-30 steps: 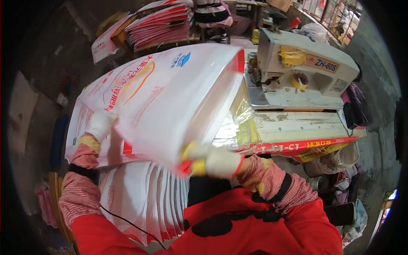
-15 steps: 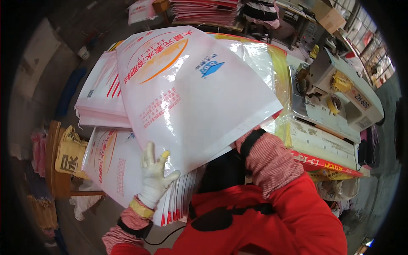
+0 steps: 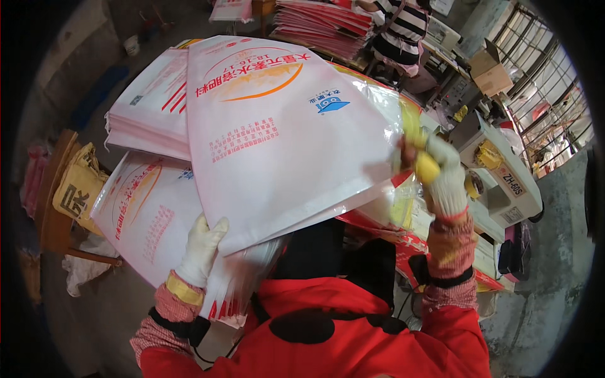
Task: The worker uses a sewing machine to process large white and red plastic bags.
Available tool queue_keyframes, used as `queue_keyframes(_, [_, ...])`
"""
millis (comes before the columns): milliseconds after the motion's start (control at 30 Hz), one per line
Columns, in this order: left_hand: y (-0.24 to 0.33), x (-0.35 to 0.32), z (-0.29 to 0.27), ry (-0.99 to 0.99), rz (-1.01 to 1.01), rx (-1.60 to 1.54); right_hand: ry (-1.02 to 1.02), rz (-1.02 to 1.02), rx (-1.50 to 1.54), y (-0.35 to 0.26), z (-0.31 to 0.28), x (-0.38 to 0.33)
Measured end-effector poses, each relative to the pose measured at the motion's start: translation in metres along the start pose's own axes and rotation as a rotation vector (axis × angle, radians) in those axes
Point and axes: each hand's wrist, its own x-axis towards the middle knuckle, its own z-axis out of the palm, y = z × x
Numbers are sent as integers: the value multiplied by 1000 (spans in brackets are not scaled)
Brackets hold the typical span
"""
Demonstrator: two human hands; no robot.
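A large white woven sack point(image 3: 277, 176) with red print, an orange arc and a blue emblem lies on top of the pile. At its near left corner is my left hand point(image 3: 198, 252) in a white glove, closed on the edge, thumb over the top. My right hand point(image 3: 441, 176), gloved with yellow fingertips, is raised by the sack's right corner; motion smears its fingers, so its grip is unclear. Beneath, more white sacks point(image 3: 142, 214) fan out at the near left. Another stack of folded white sacks point(image 3: 148, 104) lies at the far left.
A pale sewing machine point(image 3: 501, 170) stands at the right. Clear and yellow plastic packaging point(image 3: 403, 208) lies under the sack's right side. A yellow sack point(image 3: 82, 186) hangs over wood at the left. Behind, a person in stripes point(image 3: 403, 34) is beside stacked red-and-white sacks point(image 3: 324, 25).
My right hand has come out from under the sack's right edge and risen beside it. My left hand has shifted from lying on the sack to its near left corner.
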Motion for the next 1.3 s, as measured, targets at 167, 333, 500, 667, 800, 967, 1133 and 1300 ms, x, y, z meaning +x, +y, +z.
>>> queue_keyframes(167, [28,-7,16,-57,-39,-123,-354,291,-934,62,23,32])
queue_keyframes(333, [47,-24,3,203,362,557,-301,363,-719,97,70,0])
queue_keyframes(500, [54,-71,-34,404,720,848,-287,198,-657,57,142,38])
queue_keyframes(667, [20,-153,-56,674,217,558,-372,-139,-756,-5,237,50])
queue_keyframes(800, [-26,-190,-46,664,-266,320,-512,-313,-973,-21,289,25])
queue_keyframes(967, [-46,-194,-41,356,-629,177,-719,-211,-1071,4,320,7])
queue_keyframes(1133, [-44,-171,-68,26,-591,333,-859,-24,-1109,38,335,19])
queue_keyframes(1300, [-61,-152,-83,228,-688,366,-647,40,-958,66,335,9])
